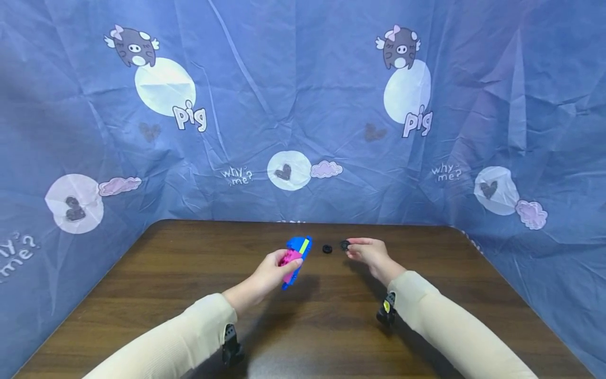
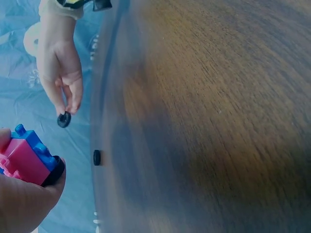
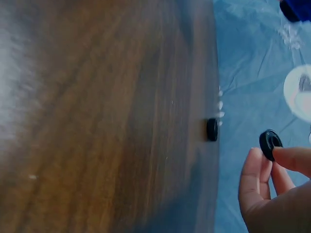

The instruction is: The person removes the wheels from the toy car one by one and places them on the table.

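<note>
Fingers (image 1: 284,261) of the left hand (image 1: 270,273) curled round a toy block assembly (image 1: 295,258), blue on top with a pink part and a yellow-green stripe, held up above the table (image 1: 189,295); fingers (image 3: 291,158) of the right hand (image 1: 369,253) pinched together on a small black wheel (image 1: 344,245), also held off the surface.

Blue printed cloth (image 1: 303,105) with pigs, hearts and clouds hangs behind and at both sides of the table. Dark wood table, grain running across.

Both arms in cream sleeves (image 1: 440,316), each with a black wrist-worn unit.

Block assembly sits left of centre, toward the far edge. Left wrist view: pink body under blue studs, a black part at its lower end against the palm.

Second black wheel (image 1: 327,249) lies on the table between the two hands, near the far edge, apart from both. Right wrist view shows it resting near the table's rim, just beside the held wheel but not touching it.
</note>
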Available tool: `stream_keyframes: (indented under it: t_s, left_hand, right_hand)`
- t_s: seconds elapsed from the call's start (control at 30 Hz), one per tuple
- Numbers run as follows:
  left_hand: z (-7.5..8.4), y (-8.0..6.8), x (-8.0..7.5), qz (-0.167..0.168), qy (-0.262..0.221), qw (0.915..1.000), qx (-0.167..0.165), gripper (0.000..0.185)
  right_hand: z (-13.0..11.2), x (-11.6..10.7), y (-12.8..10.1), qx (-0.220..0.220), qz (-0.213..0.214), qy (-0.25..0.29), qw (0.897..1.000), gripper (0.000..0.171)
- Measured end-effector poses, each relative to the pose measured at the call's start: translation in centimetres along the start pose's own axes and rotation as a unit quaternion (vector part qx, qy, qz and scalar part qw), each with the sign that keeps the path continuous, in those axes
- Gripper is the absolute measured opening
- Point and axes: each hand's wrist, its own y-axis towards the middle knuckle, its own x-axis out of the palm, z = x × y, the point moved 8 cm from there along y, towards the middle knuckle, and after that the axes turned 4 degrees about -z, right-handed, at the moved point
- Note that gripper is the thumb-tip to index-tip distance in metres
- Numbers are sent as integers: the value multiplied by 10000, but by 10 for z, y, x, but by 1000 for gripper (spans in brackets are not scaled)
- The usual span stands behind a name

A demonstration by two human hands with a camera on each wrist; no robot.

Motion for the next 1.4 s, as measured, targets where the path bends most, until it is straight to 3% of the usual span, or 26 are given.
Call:
stream_keyframes:
  t_s: [0.13, 0.37, 1.0, 1.4]
  left_hand:
    - [-1, 0, 0, -60, 80, 9999, -66, 37]
    - [1, -3, 3, -179, 172, 9997, 68, 43]
    - [0, -5, 6, -258, 40, 9996, 96, 40]
    - [0, -7, 4, -263, 67, 9996, 51, 41]
  right_hand:
    - [9, -3, 10, 363, 24, -4, 9993, 36]
    - [23, -12, 26, 721, 524, -105, 9960, 32]
    - [29, -15, 41, 1004, 1439, -756, 9816, 33]
    - [28, -13, 39, 969, 1578, -682, 9803, 42]
